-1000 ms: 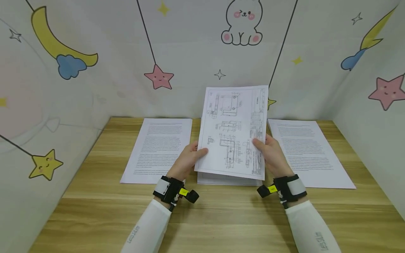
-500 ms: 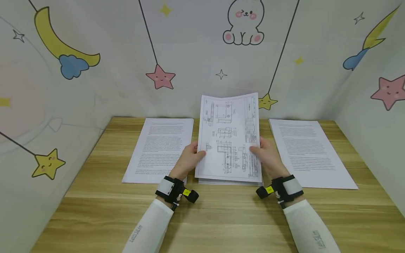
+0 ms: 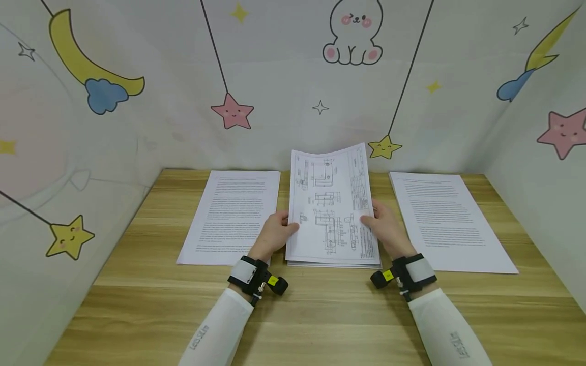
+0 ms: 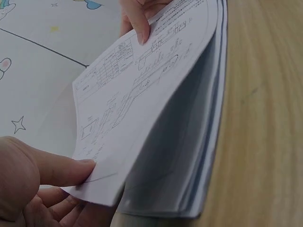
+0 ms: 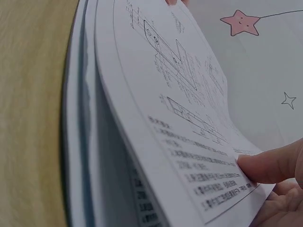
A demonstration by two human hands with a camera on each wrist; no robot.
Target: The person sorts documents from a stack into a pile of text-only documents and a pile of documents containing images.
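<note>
A white sheet with a technical drawing (image 3: 329, 203) is held by both hands over the middle paper stack (image 3: 334, 265). My left hand (image 3: 276, 231) pinches its left edge, thumb on the printed face and fingers behind. On the opposite edge my right hand (image 3: 386, 226) grips it the same way. The sheet's far end bows upward, while its near edge lies close over the stack. In the left wrist view a dark gap shows between the drawing sheet (image 4: 137, 94) and the papers (image 4: 208, 142) below. Printed lines along the sheet's border show in the right wrist view.
A stack of text pages (image 3: 233, 218) lies on the wooden table (image 3: 320, 320) at left, partly behind the left hand. Another text stack (image 3: 450, 218) lies at right. A patterned white wall (image 3: 284, 61) rises behind the table's back edge.
Both hands have lowered the drawing sheet toward the middle stack, its far end coming down and shifting a little left. The gap at its near edge has narrowed.
</note>
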